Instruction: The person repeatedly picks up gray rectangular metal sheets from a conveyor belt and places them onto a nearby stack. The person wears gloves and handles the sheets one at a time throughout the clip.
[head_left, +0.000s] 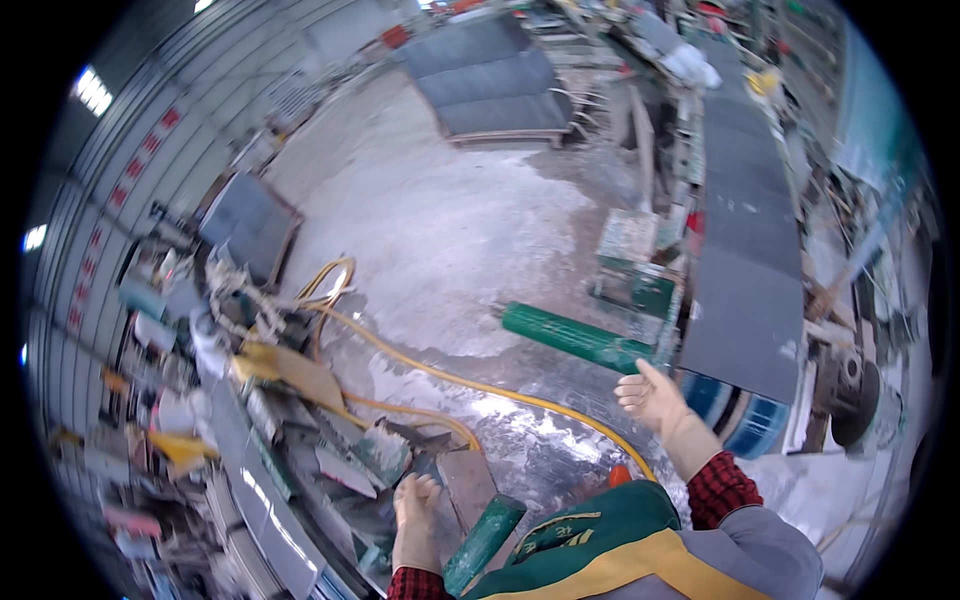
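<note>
My left hand (416, 508), in a cream glove, is at the lower middle with its fingers curled in and no object showing in it. Just to its right, a short green cylinder (484, 545) slants beside my apron. My right hand (654, 402), gloved alike, is raised near the end of a long green roller (575, 337); its fingers are curled and the thumb sticks up. Whether the hand touches the roller is unclear. Right of that hand, a grey slab (745, 260) lies along a conveyor with blue rollers (735, 415) at its near end.
A yellow hose (480, 386) snakes over the wet concrete floor (440, 230). Cluttered scraps and boards (340, 465) line the left. Grey slabs (490, 75) sit stacked on a pallet at the back. Beside the conveyor is a green machine part (640, 290); a round wheel (856, 402) stands at right.
</note>
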